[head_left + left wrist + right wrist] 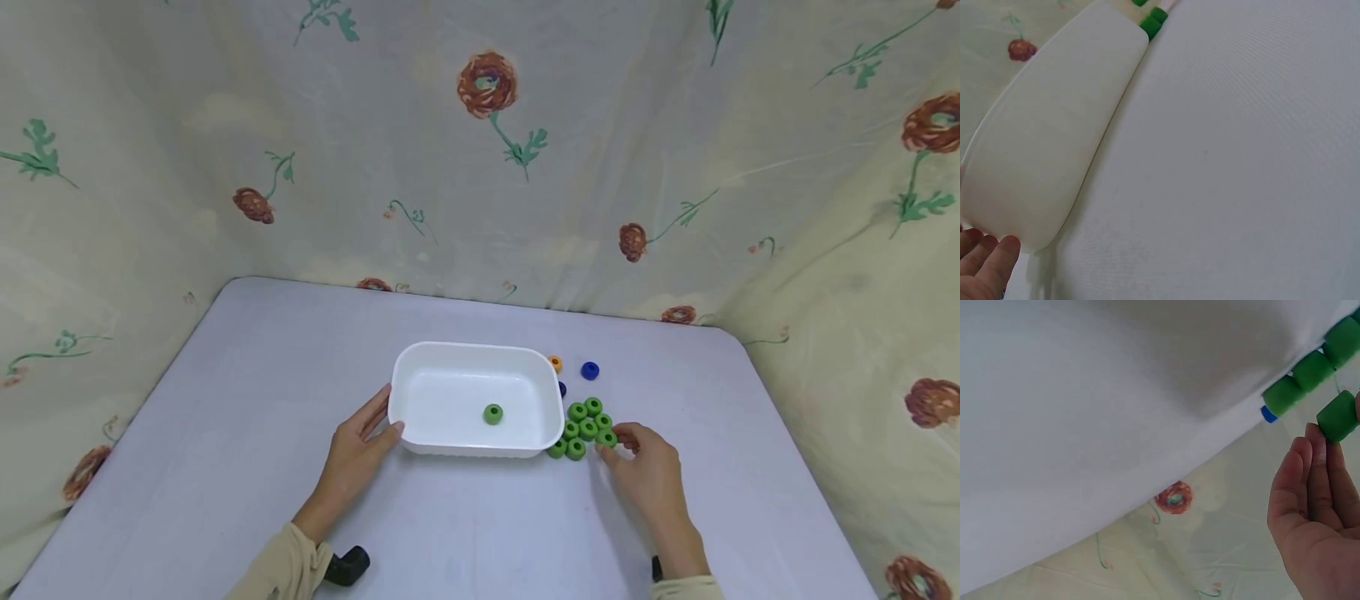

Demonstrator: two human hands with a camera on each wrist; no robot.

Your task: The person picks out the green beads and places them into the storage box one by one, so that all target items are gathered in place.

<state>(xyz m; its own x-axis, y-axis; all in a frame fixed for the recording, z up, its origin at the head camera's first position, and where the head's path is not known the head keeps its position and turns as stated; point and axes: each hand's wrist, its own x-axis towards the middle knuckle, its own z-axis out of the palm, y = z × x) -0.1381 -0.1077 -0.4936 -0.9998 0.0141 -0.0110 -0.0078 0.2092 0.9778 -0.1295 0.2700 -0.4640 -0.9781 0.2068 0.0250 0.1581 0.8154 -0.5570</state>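
A white rectangular tray [472, 442] stands on the table with one green bead [492, 414] in it. My left hand [358, 450] rests against the tray's left end, thumb and forefinger spread apart. In the left wrist view its fingertips [1004, 253] touch the outer wall. Right of the tray lies a cluster of several green beads [588, 429], thick rings with a dark hole. At the cluster's right edge my right hand [648, 475] pinches one green bead [1338, 417] between thumb and fingers. The thumb is mostly cut off in the right wrist view.
Behind the cluster lie a blue bead [590, 371] and an orange bead [555, 363]; a dark blue bead [562, 389] is partly hidden by the tray. A white cloth covers the table [472, 533]. Flowered curtains [420, 150] hang around its back and sides.
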